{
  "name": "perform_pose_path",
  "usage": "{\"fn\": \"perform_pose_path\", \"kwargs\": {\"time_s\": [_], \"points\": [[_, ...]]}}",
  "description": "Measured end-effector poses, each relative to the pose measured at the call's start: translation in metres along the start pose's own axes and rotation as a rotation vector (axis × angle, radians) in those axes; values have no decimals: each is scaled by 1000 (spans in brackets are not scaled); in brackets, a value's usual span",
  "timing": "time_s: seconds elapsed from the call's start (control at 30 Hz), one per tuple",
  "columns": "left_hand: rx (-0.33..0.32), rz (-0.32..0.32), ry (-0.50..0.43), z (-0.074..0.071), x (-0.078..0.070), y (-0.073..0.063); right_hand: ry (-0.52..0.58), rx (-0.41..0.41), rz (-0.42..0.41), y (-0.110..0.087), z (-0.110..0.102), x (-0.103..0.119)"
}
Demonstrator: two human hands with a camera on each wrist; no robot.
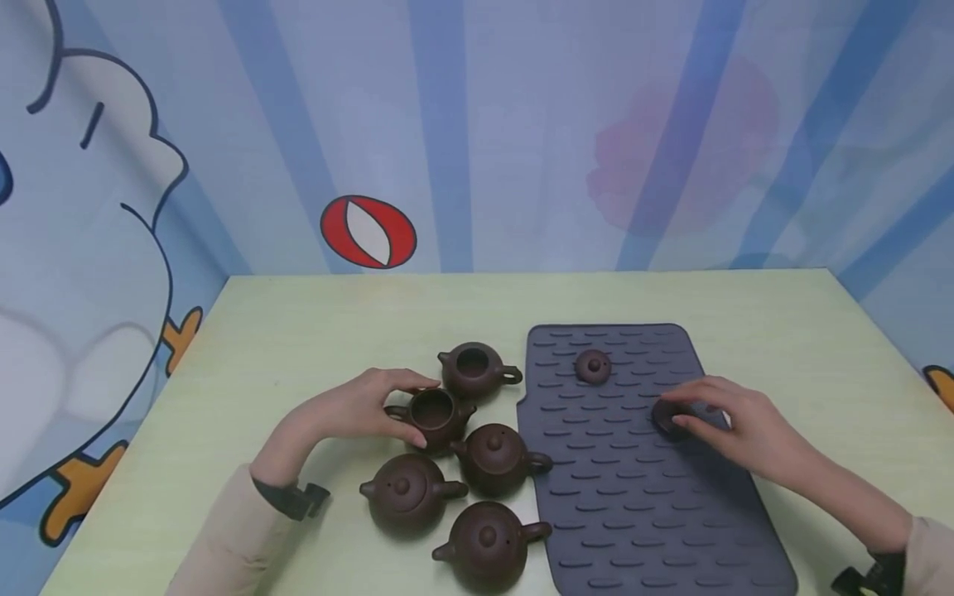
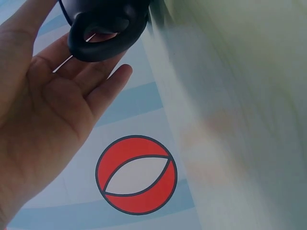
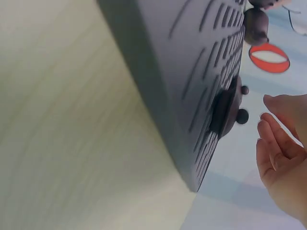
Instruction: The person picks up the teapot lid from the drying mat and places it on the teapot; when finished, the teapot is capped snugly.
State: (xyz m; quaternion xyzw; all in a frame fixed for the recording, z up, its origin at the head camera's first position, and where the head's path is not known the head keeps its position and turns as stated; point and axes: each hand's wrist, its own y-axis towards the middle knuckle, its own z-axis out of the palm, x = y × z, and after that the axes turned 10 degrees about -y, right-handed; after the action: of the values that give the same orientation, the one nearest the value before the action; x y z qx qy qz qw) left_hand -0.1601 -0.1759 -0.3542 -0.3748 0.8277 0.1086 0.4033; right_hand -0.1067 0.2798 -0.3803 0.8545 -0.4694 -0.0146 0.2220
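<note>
My left hand (image 1: 361,406) holds a lidless dark brown teapot (image 1: 443,436), thumb on its near side and fingers on its far side. In the left wrist view the teapot's handle (image 2: 91,51) points toward the palm. My right hand (image 1: 738,420) is over a teapot lid (image 1: 663,420) on the grey ridged mat (image 1: 611,501). From the right wrist view, a small gap separates the fingertips from the lid's round knob (image 3: 242,116). Another lid (image 1: 594,367) lies knob up farther back on the mat. A second lidless teapot (image 1: 477,382) stands just behind the held one.
Three lidded teapots stand left of the mat: one (image 1: 495,460) beside the held pot, one (image 1: 406,495) at the left, one (image 1: 488,546) nearest the front. Two handles reach the mat's left edge. A printed backdrop (image 1: 507,149) rises behind the pale table (image 1: 335,314).
</note>
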Motion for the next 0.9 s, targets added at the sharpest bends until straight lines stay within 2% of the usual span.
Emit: {"fn": "perform_pose_path", "kwargs": {"time_s": [0.43, 0.9], "points": [[-4, 10, 6, 1, 1, 1, 25, 53, 20, -2, 9, -17], [8, 4, 0, 0, 1, 1, -17, 97, -59, 2, 8, -21]]}}
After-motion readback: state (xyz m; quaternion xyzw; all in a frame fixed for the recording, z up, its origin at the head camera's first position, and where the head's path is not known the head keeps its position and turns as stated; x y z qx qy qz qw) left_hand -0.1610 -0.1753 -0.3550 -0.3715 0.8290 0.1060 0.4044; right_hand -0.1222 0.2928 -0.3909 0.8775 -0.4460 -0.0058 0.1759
